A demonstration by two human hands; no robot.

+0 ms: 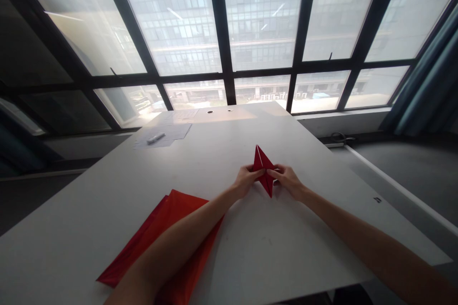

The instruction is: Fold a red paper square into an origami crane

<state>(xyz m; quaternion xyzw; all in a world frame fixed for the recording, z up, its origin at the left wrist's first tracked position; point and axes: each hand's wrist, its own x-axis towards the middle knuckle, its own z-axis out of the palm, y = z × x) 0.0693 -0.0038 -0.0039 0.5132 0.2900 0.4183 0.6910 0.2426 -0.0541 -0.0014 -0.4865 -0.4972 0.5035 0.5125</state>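
Observation:
A folded piece of dark red paper (pixel 263 158), shaped like a long diamond with a slit in its upper half, is held just above the white table. My left hand (pixel 246 178) pinches its left side, thumb on the front face. From the other side, my right hand (pixel 287 180) grips its right edge, the thumb close to the left thumb near the middle. The fingers behind the paper are partly hidden. Under my left forearm lies a stack of larger red and orange-red sheets (pixel 157 228), partly covered by the arm.
The white table (pixel 107 209) stretches toward tall windows with dark frames. White papers (pixel 179 132) lie at its far left with a whitish marker-like tube (pixel 156 138) on them. A small dark object (pixel 377 199) sits near the right edge. A blue curtain (pixel 425 76) hangs at the right.

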